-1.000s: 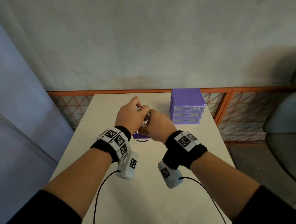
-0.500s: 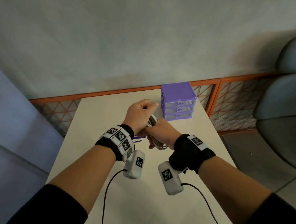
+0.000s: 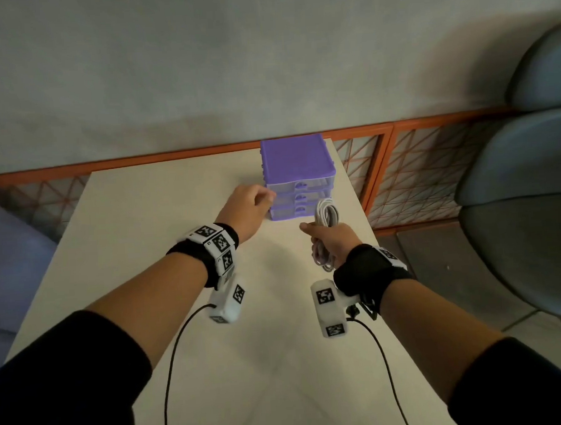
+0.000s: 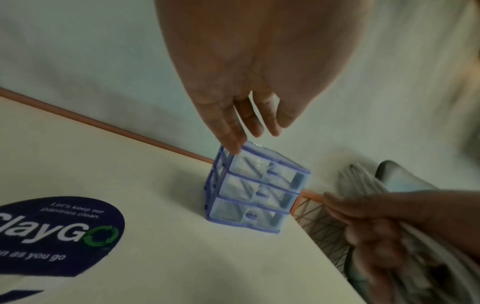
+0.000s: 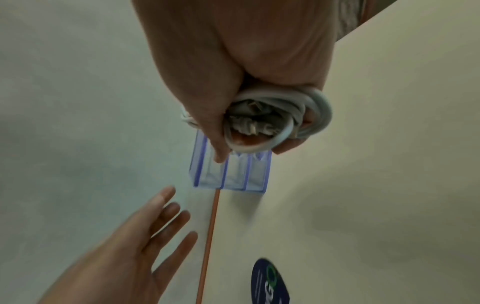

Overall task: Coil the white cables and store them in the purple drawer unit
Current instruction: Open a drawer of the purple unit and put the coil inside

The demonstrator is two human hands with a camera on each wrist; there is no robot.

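The purple drawer unit (image 3: 298, 175) stands at the table's far right, its three clear drawers closed (image 4: 257, 189) (image 5: 231, 174). My right hand (image 3: 331, 239) grips a coiled bundle of white cable (image 3: 326, 213) just in front of the unit's right side; the right wrist view shows the loops bunched in the fist (image 5: 262, 125). My left hand (image 3: 251, 207) reaches at the unit's left front, fingers straight and loose (image 4: 246, 123), holding nothing. Whether its fingertips touch the top drawer is unclear.
The beige table (image 3: 177, 250) carries a round dark blue sticker (image 4: 57, 232) to the left of the unit. An orange mesh railing (image 3: 400, 173) runs behind and to the right. Grey chairs (image 3: 526, 215) stand at the right. Black wrist-camera cords (image 3: 170, 364) trail toward me.
The hands have parted. My left hand let go of the coil and moved to the drawer unit; my right hand carried the coil to the right, near the unit.
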